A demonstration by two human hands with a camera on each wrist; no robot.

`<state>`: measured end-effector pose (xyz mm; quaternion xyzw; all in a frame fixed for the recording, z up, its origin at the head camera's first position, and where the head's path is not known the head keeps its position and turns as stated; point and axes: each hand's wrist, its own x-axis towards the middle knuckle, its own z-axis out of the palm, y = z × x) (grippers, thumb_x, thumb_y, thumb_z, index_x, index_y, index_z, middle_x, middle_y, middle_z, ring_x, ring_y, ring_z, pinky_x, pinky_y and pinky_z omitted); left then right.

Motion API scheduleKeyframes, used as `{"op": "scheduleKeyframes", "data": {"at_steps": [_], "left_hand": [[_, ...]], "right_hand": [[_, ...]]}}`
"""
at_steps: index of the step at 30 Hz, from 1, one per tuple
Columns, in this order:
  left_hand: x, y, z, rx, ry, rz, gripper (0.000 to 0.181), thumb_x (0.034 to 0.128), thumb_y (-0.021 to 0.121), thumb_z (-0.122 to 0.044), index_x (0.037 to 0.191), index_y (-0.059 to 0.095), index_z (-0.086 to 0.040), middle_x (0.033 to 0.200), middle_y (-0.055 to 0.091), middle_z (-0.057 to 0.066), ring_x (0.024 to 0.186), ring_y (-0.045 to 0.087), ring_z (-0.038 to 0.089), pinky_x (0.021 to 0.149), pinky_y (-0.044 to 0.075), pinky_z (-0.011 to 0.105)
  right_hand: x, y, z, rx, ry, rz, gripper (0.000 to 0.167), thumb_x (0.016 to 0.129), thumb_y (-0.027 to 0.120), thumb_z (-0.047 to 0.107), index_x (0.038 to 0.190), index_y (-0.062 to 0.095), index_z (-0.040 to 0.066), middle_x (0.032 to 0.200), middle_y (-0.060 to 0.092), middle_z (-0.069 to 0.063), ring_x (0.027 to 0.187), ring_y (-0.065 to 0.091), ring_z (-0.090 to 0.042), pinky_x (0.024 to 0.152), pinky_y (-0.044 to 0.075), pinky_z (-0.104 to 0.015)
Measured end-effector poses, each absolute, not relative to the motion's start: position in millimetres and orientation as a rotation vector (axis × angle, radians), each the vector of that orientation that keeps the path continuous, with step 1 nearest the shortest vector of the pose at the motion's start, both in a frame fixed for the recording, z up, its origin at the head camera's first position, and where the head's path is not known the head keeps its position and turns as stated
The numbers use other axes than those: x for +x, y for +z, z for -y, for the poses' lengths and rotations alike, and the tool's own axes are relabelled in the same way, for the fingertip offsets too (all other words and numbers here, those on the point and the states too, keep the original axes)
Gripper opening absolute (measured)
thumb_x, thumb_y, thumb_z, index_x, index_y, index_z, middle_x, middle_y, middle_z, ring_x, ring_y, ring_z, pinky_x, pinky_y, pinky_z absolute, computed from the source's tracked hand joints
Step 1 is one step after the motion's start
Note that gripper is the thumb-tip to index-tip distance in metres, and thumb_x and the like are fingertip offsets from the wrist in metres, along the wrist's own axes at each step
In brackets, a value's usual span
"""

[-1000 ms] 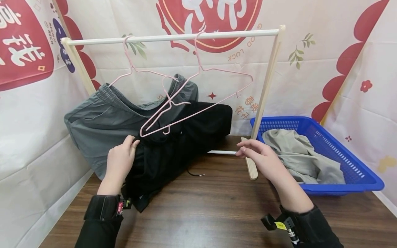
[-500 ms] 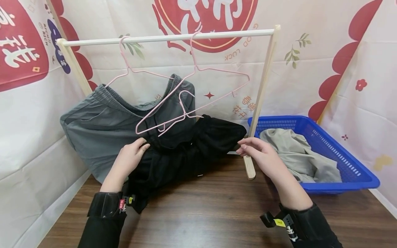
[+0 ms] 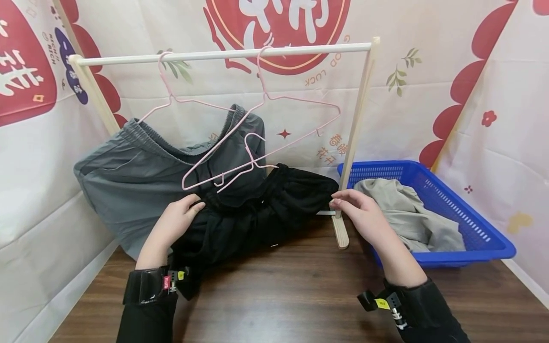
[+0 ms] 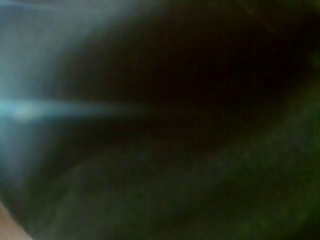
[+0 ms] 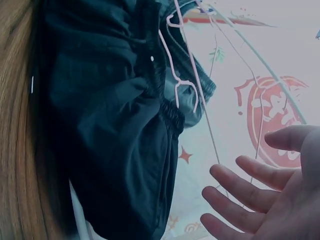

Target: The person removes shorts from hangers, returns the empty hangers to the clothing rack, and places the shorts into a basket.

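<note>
Black shorts [image 3: 266, 214] with an elastic waistband lie bunched in front of the rack, a pink hanger [image 3: 254, 163] partly inside the waistband and its hook sticking up. My left hand [image 3: 171, 228] pinches the waistband's left end between thumb and fingers. Dark blurred cloth fills the left wrist view. Near the right end of the shorts is my right hand [image 3: 360, 214]; in the right wrist view its spread fingers [image 5: 245, 192] hold nothing and stand apart from the cloth. Another pink hanger [image 3: 304, 99] hangs bare from the rack, in front of the shorts.
Grey shorts [image 3: 116, 176] hang at the left on a pink hanger [image 3: 165, 81] from the rack's white rail [image 3: 300, 49]. At right, a blue basket [image 3: 484, 259] holds a beige garment [image 3: 407, 219]. The rack's wooden foot [image 3: 340, 233] rests on the brown table [image 3: 300, 300].
The loose hanger and the right side of the black shorts have shifted right and down, and the shorts spread wider toward my right hand. My left hand keeps its pinch. The view has panned slightly.
</note>
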<state>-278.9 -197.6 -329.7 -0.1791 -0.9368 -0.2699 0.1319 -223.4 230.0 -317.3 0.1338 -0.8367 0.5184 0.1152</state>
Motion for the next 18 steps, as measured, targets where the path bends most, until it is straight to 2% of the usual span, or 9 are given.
{"op": "scheduleKeyframes", "data": {"at_steps": [6,8,10,15,18], "left_hand": [[-277,-337,212,-0.501,-0.847,2.718,0.020,0.1028,0.051,-0.027,0.092,0.055,-0.010,0.071,0.041,0.001,0.072,0.046,0.021,0.069,0.035,0.039],[-277,-338,216,-0.507,-0.869,2.722,0.022,0.1029,0.051,-0.028,0.091,0.055,-0.010,0.071,0.040,0.001,0.072,0.045,0.022,0.068,0.035,0.039],[-278,-339,218,-0.522,-0.886,2.725,0.024,0.1030,0.050,-0.030,0.091,0.055,-0.010,0.071,0.039,0.001,0.071,0.045,0.021,0.068,0.035,0.039],[-281,-340,220,-0.550,-0.945,2.726,0.025,0.1029,0.050,-0.030,0.090,0.055,-0.009,0.070,0.038,0.001,0.068,0.043,0.020,0.067,0.035,0.038],[-281,-343,222,-0.564,-0.995,2.726,0.025,0.1026,0.052,-0.029,0.088,0.054,-0.009,0.068,0.036,0.000,0.066,0.042,0.020,0.066,0.035,0.037]], "right_hand": [[-227,-321,-233,0.314,1.429,2.424,0.032,0.102,0.050,0.019,0.121,0.060,-0.005,0.115,0.064,-0.021,0.097,0.056,-0.001,0.085,0.042,-0.018],[-228,-322,-235,0.280,1.419,2.412,0.034,0.103,0.050,0.021,0.122,0.060,-0.005,0.118,0.063,-0.021,0.099,0.054,-0.001,0.086,0.041,-0.018],[-229,-322,-236,0.252,1.405,2.401,0.037,0.103,0.050,0.024,0.124,0.059,-0.005,0.120,0.061,-0.021,0.103,0.054,-0.007,0.089,0.040,-0.022],[-234,-322,-238,0.218,1.351,2.399,0.042,0.103,0.048,0.027,0.133,0.052,-0.003,0.130,0.054,-0.023,0.121,0.048,-0.032,0.098,0.037,-0.046],[-237,-324,-238,0.230,1.297,2.443,0.046,0.103,0.048,0.028,0.138,0.047,-0.002,0.138,0.048,-0.025,0.128,0.042,-0.041,0.102,0.033,-0.057]]}}
